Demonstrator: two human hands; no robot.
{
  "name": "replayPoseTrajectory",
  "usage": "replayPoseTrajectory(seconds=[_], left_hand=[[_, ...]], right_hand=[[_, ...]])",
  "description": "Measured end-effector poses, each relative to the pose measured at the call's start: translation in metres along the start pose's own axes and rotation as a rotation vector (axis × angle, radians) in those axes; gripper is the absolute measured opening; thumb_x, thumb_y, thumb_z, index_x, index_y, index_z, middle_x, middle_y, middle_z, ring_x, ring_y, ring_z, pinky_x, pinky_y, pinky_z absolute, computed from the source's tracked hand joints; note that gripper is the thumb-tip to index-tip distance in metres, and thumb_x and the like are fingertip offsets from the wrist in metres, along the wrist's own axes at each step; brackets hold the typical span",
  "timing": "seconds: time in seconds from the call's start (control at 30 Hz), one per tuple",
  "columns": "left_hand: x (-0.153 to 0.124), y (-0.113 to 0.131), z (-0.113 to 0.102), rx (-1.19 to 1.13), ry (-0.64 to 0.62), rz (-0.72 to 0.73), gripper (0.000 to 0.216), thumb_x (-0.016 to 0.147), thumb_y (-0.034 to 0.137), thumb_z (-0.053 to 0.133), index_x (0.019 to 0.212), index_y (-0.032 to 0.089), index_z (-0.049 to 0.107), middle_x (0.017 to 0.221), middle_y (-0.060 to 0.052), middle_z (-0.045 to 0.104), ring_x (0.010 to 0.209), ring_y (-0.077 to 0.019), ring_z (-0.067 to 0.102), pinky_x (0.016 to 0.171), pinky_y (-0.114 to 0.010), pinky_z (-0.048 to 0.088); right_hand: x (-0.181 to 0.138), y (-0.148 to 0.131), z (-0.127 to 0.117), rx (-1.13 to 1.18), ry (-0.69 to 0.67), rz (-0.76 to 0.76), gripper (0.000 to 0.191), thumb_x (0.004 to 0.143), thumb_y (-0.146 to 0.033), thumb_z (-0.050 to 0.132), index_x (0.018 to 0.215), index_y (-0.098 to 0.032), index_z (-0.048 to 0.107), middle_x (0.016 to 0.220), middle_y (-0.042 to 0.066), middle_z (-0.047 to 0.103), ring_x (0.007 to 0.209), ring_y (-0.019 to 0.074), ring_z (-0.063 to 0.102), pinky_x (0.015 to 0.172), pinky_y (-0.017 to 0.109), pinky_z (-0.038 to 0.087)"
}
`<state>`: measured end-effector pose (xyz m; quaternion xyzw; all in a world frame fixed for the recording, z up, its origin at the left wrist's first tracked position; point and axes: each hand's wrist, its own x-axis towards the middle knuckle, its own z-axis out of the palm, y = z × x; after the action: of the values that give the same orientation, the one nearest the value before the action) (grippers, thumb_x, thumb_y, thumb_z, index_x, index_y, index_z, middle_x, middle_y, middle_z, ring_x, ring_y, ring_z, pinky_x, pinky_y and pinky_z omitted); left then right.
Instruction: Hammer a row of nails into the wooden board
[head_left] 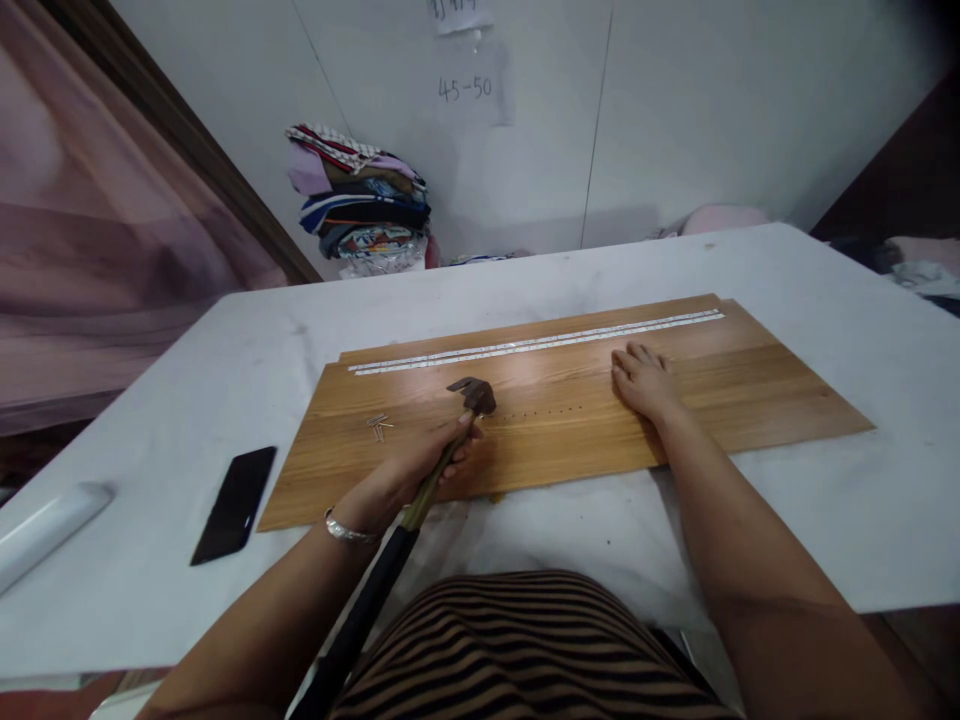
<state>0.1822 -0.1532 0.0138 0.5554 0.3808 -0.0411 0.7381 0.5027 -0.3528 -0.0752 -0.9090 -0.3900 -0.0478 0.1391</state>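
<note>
My left hand (442, 450) grips a claw hammer (429, 492) high on its handle, just below the dark, rusty head. The hammer head is close over a wooden board (712, 380), its claw towards the left; whether it touches the wood I cannot tell. A line of small dark dots (550, 412), nail heads or holes, runs across the board to the right of the head. On the board's right half my right hand (645, 382) rests palm down, fingers slightly bent. Several loose nails (379, 426) lie on the board's left part.
Two narrow pale marked strips (525, 345) lie along the board's far side. Left of the board are a black phone (235, 505) and a white roll (49, 530) on the white-covered table (187, 380). Folded clothes (364, 200) are stacked behind, against the wall.
</note>
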Motion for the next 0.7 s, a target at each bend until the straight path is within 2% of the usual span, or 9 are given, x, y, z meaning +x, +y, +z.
replayPoseTrajectory(seconds=[0.33, 0.7], left_hand=[[0.0010, -0.0019, 0.0016, 0.067, 0.016, 0.004, 0.045, 0.087, 0.062, 0.064, 0.089, 0.017, 0.060, 0.061, 0.006, 0.044, 0.044, -0.0053, 0.035, 0.041, -0.021, 0.020], [0.0000, -0.0012, -0.0006, 0.008, -0.015, 0.005, 0.040, 0.090, 0.059, 0.064, 0.089, 0.018, 0.062, 0.061, 0.006, 0.042, 0.043, -0.0051, 0.031, 0.040, -0.022, 0.017]], right_hand=[[-0.0002, -0.0021, -0.0013, 0.016, -0.002, 0.002, 0.045, 0.098, -0.031, 0.036, 0.128, -0.023, 0.069, 0.141, 0.017, 0.062, 0.132, 0.0348, 0.049, 0.107, 0.058, 0.038], [-0.0005, -0.0006, -0.0004, 0.020, 0.000, 0.009, 0.046, 0.098, -0.032, 0.036, 0.129, -0.022, 0.069, 0.143, 0.017, 0.061, 0.134, 0.0349, 0.047, 0.108, 0.058, 0.037]])
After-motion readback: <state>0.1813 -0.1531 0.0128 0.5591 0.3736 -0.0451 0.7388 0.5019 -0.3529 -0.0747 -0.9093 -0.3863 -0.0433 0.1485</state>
